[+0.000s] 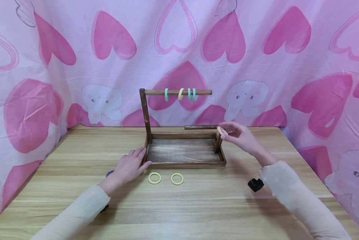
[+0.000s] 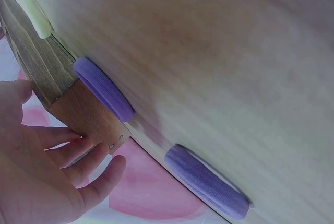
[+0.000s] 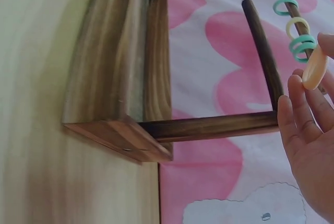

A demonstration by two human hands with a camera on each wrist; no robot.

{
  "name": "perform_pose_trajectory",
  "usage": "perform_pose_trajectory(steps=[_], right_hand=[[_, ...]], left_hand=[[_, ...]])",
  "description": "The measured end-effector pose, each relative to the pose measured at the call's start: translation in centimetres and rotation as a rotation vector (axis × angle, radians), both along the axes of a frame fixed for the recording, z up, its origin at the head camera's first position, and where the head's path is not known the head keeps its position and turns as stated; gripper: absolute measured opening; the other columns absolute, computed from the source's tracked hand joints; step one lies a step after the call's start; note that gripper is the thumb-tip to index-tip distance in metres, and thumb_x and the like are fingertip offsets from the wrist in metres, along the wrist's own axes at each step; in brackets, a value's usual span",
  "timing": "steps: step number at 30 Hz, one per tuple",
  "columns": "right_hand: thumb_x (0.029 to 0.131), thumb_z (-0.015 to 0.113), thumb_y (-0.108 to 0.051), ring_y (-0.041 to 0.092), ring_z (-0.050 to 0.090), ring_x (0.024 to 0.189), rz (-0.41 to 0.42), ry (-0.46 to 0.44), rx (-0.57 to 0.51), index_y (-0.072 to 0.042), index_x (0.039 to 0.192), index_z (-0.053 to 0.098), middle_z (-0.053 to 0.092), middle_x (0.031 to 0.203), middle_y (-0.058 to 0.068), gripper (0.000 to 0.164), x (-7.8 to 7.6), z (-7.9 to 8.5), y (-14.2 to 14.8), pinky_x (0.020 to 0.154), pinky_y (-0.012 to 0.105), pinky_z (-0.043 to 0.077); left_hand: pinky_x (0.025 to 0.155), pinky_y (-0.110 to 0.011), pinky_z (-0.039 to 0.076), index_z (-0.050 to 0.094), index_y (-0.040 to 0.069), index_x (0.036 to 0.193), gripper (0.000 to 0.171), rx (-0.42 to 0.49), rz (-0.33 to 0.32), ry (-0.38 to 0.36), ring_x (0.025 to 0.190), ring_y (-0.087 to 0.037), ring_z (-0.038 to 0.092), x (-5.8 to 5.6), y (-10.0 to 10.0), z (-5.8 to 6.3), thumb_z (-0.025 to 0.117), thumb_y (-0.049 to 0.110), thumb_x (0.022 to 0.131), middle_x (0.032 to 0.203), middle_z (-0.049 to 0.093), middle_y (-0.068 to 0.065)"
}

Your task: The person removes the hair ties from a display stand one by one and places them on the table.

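Pale wooden table (image 1: 179, 213): right hand (image 1: 242, 137) pinches a peach ring (image 3: 315, 68), left hand (image 1: 129, 166) loose-fingered by the rack (image 1: 185, 165) (touching, perhaps); too light a pinch could drop it.

Saw peach on held ring (image 3: 315, 67). Noted mint green on three hanging rings (image 1: 166, 95), pale yellow on fourth ring (image 1: 180, 95). Caught yellow on two table rings (image 2: 34, 15), purple with fine ribbing on other two rings (image 2: 207, 182). Found dark brown with streaked grain on stand (image 1: 185, 164), light tan with grain stripes on table (image 1: 182, 210). Saw pale pink on cloth (image 1: 149, 73), printed with deeper pink hearts (image 1: 224, 40) plus white animals (image 1: 248, 103); cream on sleeves (image 1: 296, 200), black on wrist gadget (image 1: 255, 184).
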State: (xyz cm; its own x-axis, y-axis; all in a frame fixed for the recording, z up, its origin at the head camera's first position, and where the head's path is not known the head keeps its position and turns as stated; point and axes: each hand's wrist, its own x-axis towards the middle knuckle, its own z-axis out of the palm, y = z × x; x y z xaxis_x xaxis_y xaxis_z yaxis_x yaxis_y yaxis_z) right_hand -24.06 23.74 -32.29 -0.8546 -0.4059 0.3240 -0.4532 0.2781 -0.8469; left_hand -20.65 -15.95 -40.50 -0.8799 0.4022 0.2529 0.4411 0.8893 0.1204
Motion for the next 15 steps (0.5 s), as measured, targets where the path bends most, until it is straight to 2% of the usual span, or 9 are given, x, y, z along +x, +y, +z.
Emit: perform_pose_trajectory(steps=[6, 11, 15], right_hand=[[0.079, 0.061, 0.004, 0.023, 0.057, 0.083, -0.007, 0.003, 0.055, 0.009, 0.115, 0.05, 0.055, 0.106, 0.021, 0.038, 2.1, 0.7, -1.5, 0.07, 0.027, 0.047], [0.078, 0.063, 0.002, 0.03, 0.055, 0.085, 0.012, 0.003, 0.094, 0.007, 0.114, 0.052, 0.056, 0.106, 0.019, 0.038, 2.4, 0.0, -1.8, 0.072, 0.029, 0.046], [0.077, 0.064, 0.003, 0.029, 0.056, 0.084, 0.04, 0.021, 0.111, 0.007, 0.112, 0.054, 0.056, 0.104, 0.02, 0.037, 2.7, -0.5, -2.1, 0.074, 0.033, 0.045]], left_hand=[[0.078, -0.052, 0.038, 0.045, -0.002, 0.127, 0.06, 0.001, -0.004, 0.005, 0.111, -0.034, 0.042, 0.0, 0.0, 0.1, 0.049, 0.043, 0.087, 0.127, 0.044, -0.017], [0.078, -0.052, 0.039, 0.045, -0.002, 0.127, 0.06, 0.0, -0.002, 0.003, 0.111, -0.034, 0.042, 0.0, 0.0, 0.1, 0.049, 0.042, 0.087, 0.127, 0.044, -0.017], [0.078, -0.052, 0.039, 0.045, -0.002, 0.127, 0.06, 0.003, -0.003, 0.0, 0.111, -0.035, 0.042, 0.1, 0.1, 0.1, 0.05, 0.042, 0.087, 0.127, 0.043, -0.017]])
